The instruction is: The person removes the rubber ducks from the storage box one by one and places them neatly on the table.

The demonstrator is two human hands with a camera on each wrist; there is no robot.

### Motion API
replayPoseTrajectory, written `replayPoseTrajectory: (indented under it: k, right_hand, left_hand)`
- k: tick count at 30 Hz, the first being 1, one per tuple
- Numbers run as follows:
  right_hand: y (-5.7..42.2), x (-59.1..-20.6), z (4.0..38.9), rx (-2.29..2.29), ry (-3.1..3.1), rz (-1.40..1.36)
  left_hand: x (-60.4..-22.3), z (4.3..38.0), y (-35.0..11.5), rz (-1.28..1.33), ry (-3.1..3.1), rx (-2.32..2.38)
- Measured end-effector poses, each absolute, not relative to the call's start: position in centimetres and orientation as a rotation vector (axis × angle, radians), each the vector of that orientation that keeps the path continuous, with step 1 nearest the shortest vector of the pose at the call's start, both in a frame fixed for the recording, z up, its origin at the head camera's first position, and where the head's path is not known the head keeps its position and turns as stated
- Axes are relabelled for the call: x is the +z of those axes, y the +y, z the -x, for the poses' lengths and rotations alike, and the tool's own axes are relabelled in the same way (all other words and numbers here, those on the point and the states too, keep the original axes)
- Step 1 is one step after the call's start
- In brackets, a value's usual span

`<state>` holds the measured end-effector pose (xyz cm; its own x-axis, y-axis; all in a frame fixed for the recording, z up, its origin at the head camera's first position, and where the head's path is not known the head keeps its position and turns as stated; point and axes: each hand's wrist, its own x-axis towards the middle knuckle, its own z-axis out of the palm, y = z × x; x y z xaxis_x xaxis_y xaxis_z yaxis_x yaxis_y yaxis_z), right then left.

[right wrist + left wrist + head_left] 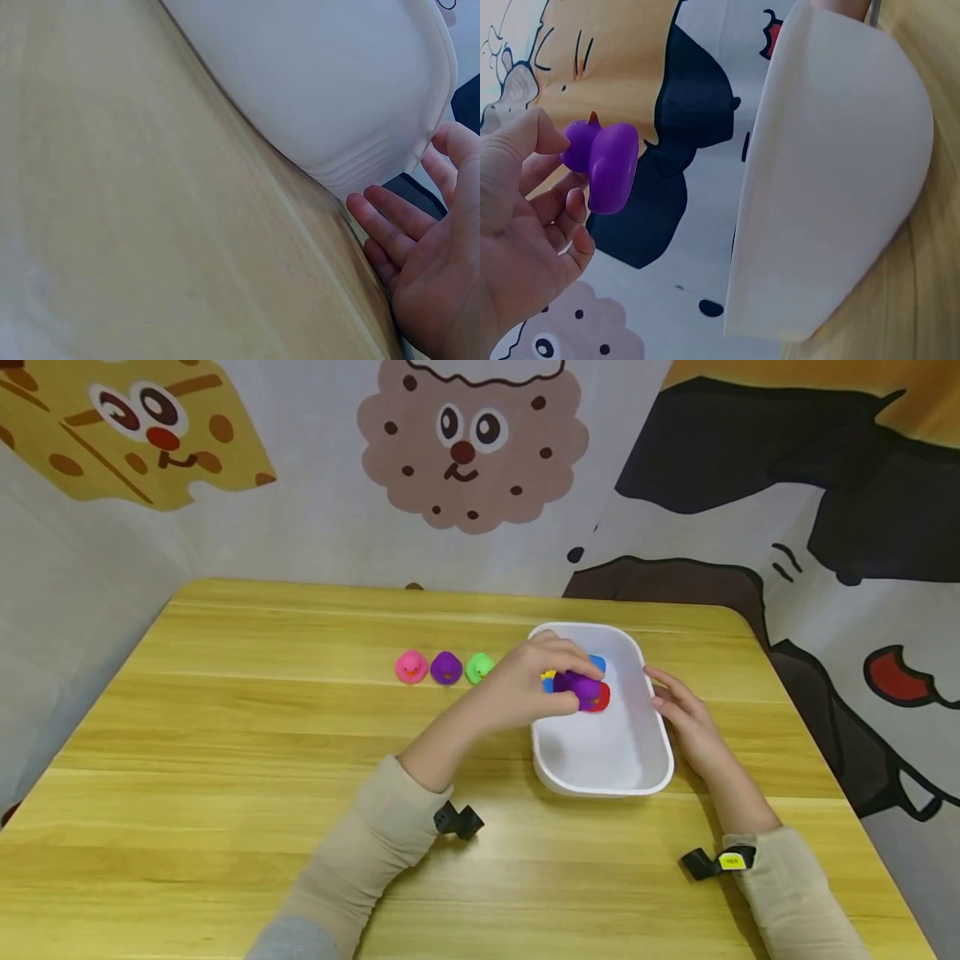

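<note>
My left hand [525,681] pinches a purple rubber duck [607,165] between thumb and fingers, holding it over the white plastic bin [592,777]. In the left wrist view the duck hangs at the fingertips, above the level of the bin's rim. Beneath it in the head view, part of a red toy [602,697] and a blue toy [597,663] show inside the bin, partly hidden by the hand. My right hand [690,722] rests against the bin's right side, its fingers [405,214] extended along the outer wall and rim.
Left of the bin, a pink duck [411,667], another purple duck [446,668] and a green duck [480,668] stand in a row on the wooden table [225,735]. A cartoon-printed cloth [300,543] hangs behind the table's far edge.
</note>
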<state>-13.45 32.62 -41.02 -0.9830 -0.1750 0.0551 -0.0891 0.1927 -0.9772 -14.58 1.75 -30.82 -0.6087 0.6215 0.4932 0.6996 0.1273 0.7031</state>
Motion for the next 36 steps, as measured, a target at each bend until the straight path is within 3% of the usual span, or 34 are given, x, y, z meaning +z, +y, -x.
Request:
replayPoseTrajectory:
  k: [12, 36]
  right_hand:
    - [32.6, -41.1, 13.3, -1.998, 2.326, 0.31]
    - [32.7, -41.1, 13.5, -1.991, 2.318, 0.294]
  left_hand:
    - [-31.0, 14.8, -1.4, 1.368, -2.318, -1.539]
    - [-31.9, 15.9, -9.1, 1.166, -2.407, -1.6]
